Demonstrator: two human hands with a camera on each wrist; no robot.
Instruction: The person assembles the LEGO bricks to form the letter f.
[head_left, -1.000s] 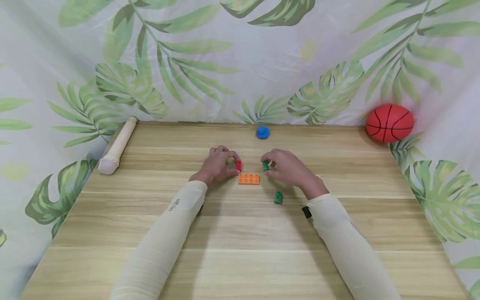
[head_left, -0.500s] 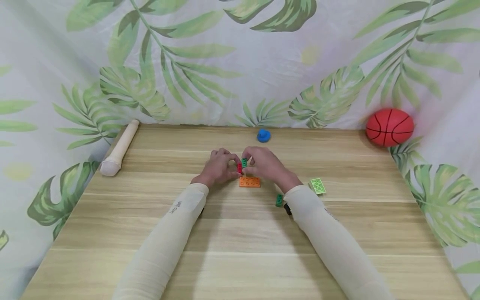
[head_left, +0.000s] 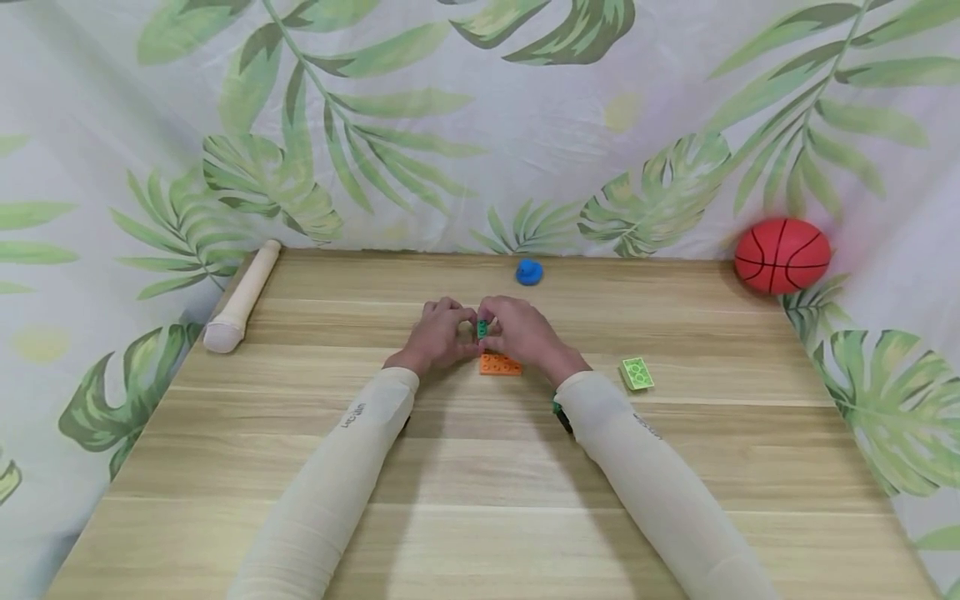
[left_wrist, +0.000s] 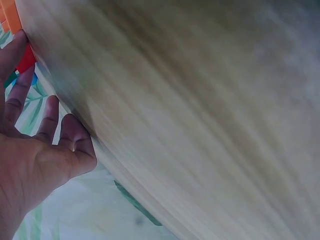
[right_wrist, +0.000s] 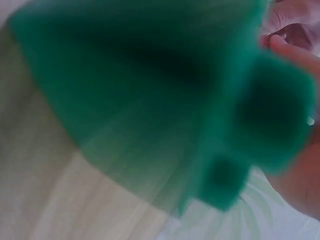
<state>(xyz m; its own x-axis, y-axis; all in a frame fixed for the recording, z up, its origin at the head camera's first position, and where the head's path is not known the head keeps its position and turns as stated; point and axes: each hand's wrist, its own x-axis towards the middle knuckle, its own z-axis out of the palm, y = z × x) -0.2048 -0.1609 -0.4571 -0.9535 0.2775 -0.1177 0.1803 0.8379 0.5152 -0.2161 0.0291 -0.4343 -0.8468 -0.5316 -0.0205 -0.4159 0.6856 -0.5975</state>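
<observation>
Between thumb and fingers, my left hand (head_left: 438, 335) pinches a small red toy brick (left_wrist: 26, 60), which the green one hides in the head view. My right hand (head_left: 521, 329) pinches a small green brick (head_left: 482, 328) directly over the red one. Just in front of both hands lies an orange brick (head_left: 500, 365) with its studs up, partly covered by the right hand. A second green brick (right_wrist: 125, 95) looms large and blurred in the right wrist view. From the head it shows only as a sliver beside the right cuff.
A light green brick (head_left: 637, 374) lies right of the right wrist. Behind the hands sits a blue rubber duck (head_left: 529, 272). A red basketball (head_left: 782, 256) rests at the back right corner, and a pale microphone-shaped object (head_left: 242, 300) lies along the left edge.
My right hand has moved left, bringing its green brick over the red one. The right sleeve has uncovered the light green brick and now mostly covers the second green brick.
</observation>
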